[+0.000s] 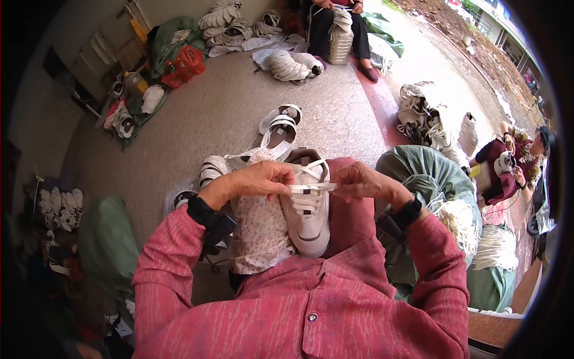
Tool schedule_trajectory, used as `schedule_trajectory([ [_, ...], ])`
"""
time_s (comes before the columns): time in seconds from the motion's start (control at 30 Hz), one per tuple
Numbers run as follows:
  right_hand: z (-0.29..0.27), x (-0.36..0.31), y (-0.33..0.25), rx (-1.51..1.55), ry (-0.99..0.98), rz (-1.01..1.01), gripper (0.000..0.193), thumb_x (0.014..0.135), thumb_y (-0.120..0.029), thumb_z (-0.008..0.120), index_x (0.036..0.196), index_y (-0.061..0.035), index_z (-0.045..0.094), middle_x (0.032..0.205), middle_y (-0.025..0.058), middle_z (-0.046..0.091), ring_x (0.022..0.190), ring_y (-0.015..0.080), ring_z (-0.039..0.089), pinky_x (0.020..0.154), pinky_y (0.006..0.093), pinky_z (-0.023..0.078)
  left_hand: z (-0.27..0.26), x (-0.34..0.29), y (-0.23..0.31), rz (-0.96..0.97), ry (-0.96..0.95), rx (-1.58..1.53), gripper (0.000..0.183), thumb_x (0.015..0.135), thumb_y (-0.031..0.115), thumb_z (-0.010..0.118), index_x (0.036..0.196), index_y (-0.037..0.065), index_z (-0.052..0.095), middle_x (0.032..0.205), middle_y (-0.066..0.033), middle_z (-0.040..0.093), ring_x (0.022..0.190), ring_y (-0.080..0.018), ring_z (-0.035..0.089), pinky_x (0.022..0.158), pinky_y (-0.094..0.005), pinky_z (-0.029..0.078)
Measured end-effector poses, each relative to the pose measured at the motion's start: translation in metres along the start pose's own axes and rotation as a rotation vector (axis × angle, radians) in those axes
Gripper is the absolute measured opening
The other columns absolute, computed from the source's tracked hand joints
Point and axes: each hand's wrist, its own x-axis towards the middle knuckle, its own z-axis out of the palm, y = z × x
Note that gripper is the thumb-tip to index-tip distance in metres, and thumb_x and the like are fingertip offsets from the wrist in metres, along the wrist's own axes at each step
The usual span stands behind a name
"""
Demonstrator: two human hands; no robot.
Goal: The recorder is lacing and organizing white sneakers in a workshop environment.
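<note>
A white sneaker (312, 230) rests on my lap, its toe toward me and its dark-lined opening away from me. White shoelace (312, 188) runs across its tongue, and rows of lace lie threaded below that. My left hand (258, 180) pinches the lace at the shoe's left side. On the opposite side my right hand (363, 181) is closed on the lace too, fingertips pressed together. Between both hands the lace looks taut. Under the shoe, a flower-patterned cloth (260, 230) covers my left thigh.
More white shoes (279, 128) stand on the floor ahead. At my right, a green sack (424, 167) holds bundled white laces (459, 224). Another green sack (106, 239) is at left. One person (338, 30) sits ahead, another (508, 158) at right holding a shoe. Shoe piles line the wall.
</note>
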Motion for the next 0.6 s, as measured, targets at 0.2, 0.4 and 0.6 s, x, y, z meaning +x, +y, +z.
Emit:
schedule_trajectory([
  [0.2, 0.0, 0.004, 0.007, -0.165, -0.19, 0.047, 0.027, 0.088, -0.022, 0.057, 0.103, -0.0002, 0.062, 0.069, 0.0078, 0.066, 0.059, 0.0168, 0.063, 0.052, 0.0304, 0.049, -0.011, -0.008, -0.001, -0.08, -0.067, 0.004, 0.02, 0.088, 0.012, 0.063, 0.104, 0.004, 0.054, 0.084, -0.0021, 0.062, 0.066, -0.0064, 0.055, 0.052, -0.02, 0.044],
  [0.4, -0.005, -0.005, 0.001, -0.735, 0.057, -0.067, 0.029, 0.085, -0.034, 0.066, 0.091, -0.0065, 0.065, 0.069, 0.0117, 0.064, 0.062, 0.027, 0.061, 0.056, 0.0387, 0.045, -0.003, -0.028, 0.023, -0.205, -0.027, 0.078, 0.033, 0.088, 0.013, 0.064, 0.116, 0.007, 0.049, 0.096, -0.0045, 0.062, 0.07, -0.007, 0.054, 0.056, -0.0207, 0.045],
  [0.6, 0.016, -0.029, -0.033, -0.562, -0.056, -0.182, 0.028, 0.089, -0.032, 0.065, 0.084, -0.0055, 0.069, 0.07, 0.0142, 0.063, 0.062, 0.028, 0.06, 0.056, 0.0373, 0.045, 0.006, -0.055, 0.003, -0.159, -0.135, -0.247, 0.044, 0.09, 0.011, 0.062, 0.13, 0.006, 0.045, 0.104, -0.0067, 0.065, 0.073, -0.0076, 0.058, 0.062, -0.0208, 0.048],
])
